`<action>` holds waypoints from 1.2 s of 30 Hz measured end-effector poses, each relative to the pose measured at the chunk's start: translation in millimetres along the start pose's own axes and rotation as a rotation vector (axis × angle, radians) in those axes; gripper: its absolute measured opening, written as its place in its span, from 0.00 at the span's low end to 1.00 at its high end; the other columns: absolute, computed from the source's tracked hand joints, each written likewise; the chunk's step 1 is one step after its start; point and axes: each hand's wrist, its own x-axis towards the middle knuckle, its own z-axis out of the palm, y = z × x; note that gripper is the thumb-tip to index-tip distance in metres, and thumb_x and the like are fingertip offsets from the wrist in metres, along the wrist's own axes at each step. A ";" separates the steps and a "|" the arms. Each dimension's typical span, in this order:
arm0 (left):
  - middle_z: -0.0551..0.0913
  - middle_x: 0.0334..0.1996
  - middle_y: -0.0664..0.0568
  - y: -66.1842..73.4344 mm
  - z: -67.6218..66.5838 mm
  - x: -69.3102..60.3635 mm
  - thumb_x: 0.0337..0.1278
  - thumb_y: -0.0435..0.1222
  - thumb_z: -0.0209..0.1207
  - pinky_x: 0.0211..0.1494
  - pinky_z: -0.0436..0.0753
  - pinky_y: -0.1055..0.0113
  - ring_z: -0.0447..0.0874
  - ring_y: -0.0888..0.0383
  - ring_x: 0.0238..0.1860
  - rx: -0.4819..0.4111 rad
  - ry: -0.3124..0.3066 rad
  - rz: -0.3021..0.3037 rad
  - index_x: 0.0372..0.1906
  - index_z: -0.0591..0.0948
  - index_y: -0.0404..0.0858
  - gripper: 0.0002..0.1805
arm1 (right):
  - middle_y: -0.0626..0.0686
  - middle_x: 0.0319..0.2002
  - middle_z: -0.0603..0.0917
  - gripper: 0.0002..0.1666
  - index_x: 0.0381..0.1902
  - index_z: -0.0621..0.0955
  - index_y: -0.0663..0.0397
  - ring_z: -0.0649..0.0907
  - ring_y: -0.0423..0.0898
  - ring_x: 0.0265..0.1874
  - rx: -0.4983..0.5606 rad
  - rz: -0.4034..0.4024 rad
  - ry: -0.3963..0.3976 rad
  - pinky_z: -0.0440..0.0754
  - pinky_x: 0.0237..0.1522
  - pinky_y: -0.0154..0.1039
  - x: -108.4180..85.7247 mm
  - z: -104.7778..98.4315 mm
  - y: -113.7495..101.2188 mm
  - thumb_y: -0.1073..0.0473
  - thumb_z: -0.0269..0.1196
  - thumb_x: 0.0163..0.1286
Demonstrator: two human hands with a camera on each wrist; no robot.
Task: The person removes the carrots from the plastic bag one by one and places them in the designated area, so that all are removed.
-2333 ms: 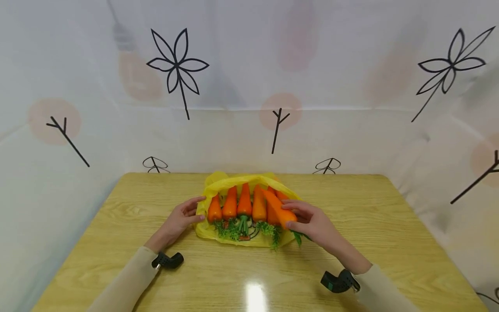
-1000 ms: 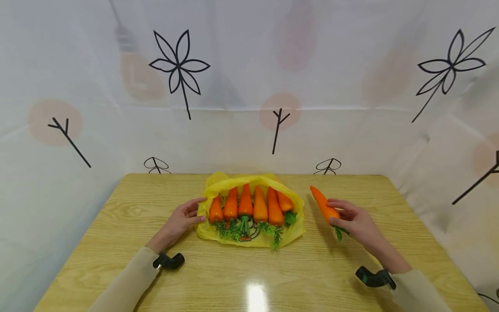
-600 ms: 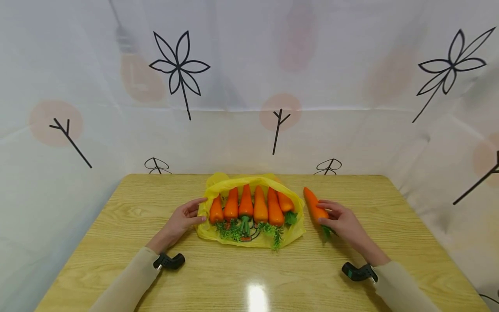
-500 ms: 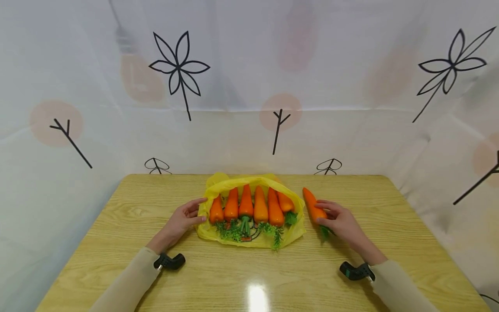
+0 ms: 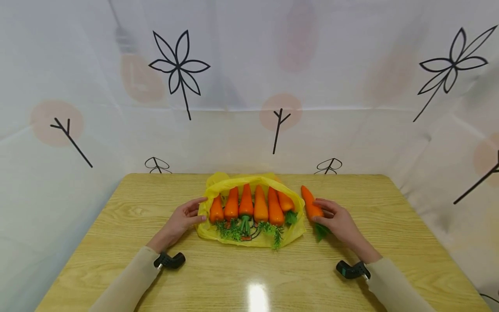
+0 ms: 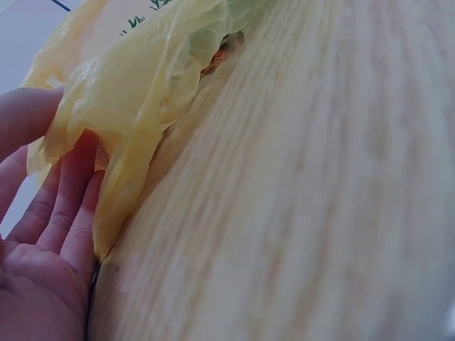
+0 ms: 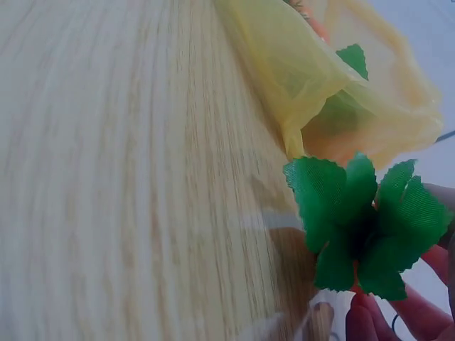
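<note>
A yellow plastic bag (image 5: pixel 294 236) lies with its mouth toward me, several orange toy carrots (image 5: pixel 260 206) side by side within, their green tops at the opening. My left hand (image 5: pixel 179 223) holds the bag's left edge; in the left wrist view the thumb and fingers (image 6: pixel 67 202) are at the yellow film. Just right of the bag, my right hand (image 5: pixel 338 221) grips a single carrot (image 5: pixel 309 201), thin end pointing away from me. Its green leaves (image 7: pixel 330 192) hide most of the carrot in the right wrist view. Whether this carrot touches the table cannot be told.
The wooden table (image 5: pixel 218 277) extends on both sides of the bag and in front of it. Behind it hangs a white patterned cloth (image 5: pixel 234 86), which also encloses the left and right sides. A dark wrist camera (image 5: pixel 352 269) sits on the right forearm.
My right hand has taken the carrot out of the bag to the right, then brought it back left to beside the bag's right edge. My left hand stays at the bag's left edge.
</note>
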 end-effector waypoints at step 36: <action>0.57 0.75 0.40 -2.9 -2.1 0.7 0.61 0.35 0.67 0.62 0.74 0.64 0.58 0.42 0.73 0.011 0.000 0.007 0.74 0.67 0.39 0.37 | 0.63 0.53 0.82 0.21 0.58 0.81 0.61 0.82 0.54 0.52 0.054 -0.290 0.029 0.82 0.49 0.40 -10.4 19.6 -81.5 0.70 0.67 0.66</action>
